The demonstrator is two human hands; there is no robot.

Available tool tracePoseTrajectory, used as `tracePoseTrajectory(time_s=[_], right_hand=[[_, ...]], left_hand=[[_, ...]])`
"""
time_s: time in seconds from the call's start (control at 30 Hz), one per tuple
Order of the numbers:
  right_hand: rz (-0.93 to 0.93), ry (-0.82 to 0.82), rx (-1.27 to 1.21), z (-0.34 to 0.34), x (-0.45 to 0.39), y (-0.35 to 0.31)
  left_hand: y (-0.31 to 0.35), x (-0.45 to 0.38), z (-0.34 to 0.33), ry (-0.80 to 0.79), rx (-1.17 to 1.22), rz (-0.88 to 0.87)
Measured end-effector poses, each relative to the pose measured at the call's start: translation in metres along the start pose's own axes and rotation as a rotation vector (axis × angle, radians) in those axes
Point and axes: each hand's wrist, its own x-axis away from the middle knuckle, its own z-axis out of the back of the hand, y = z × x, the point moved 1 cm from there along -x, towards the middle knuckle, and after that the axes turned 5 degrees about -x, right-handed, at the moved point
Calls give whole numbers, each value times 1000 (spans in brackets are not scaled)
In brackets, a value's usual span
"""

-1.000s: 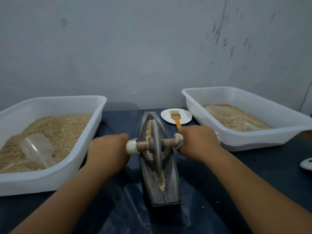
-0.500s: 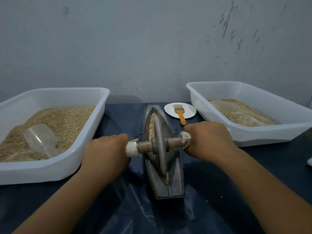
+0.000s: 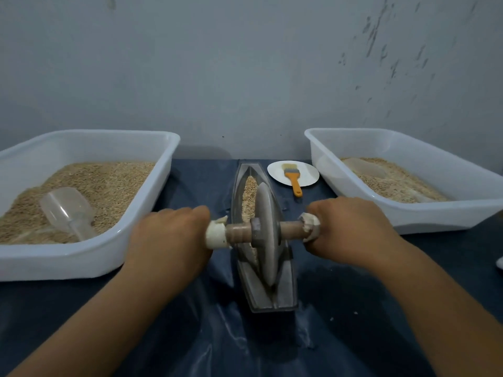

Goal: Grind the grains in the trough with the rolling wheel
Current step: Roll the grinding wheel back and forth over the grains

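Between two white tubs, at the middle of the dark-covered desk (image 3: 381, 308), sits a boat-shaped trough (image 3: 283, 295), long axis running from the near edge toward the wall. Stands upright in its groove: a grey wheel (image 3: 265, 235), toward the near half, with grains (image 3: 249, 194) heaped ahead of it at the far end and a thin pale streak beside the disc. Runs crosswise through the hub: a wooden axle (image 3: 291, 229) with pale wrapped ends. Left hand (image 3: 168, 238) curled round the left end, right hand (image 3: 353, 232) curled round the right end, both knuckles-up, wrists level. Looks heavy and rigid, probably stone or metal, so likely rolls under its own weight yet tips sideways if pushed unevenly; best held just as now, out at both ends, with equal pressure. Trough seems loose on the slick sheet and may slide under a hard push. Grains dry, light, prone to spill over the low rim. Toward the far edge, right of the trough, a white plate (image 3: 307, 172) with an orange brush (image 3: 295, 182). Left tub (image 3: 152, 191) holds grain and a clear scoop (image 3: 68, 210); right tub (image 3: 408, 216) holds less.
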Motion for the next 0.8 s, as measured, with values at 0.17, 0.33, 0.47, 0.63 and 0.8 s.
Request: tracePoseTrajectory(time_s=[0.17,0.33,0.47,0.63,0.8], right_hand=[[-89,36,-9,-21,-38,-3],[-122,-25,-27,-27,-54,-2],[-47,25,-6,-15,-15,2],[-83,29,-22,-14,-3,1],[-146,-40,-17,-26,-57,-2]], left_hand=[[0,-41,-24,-178,-17,123],[-1,-59,-24,-254,23,123],[4,-17,-6,-10,4,-12],[0,-11,-4,1,-18,-29],[-3,-62,-28,-238,29,104]])
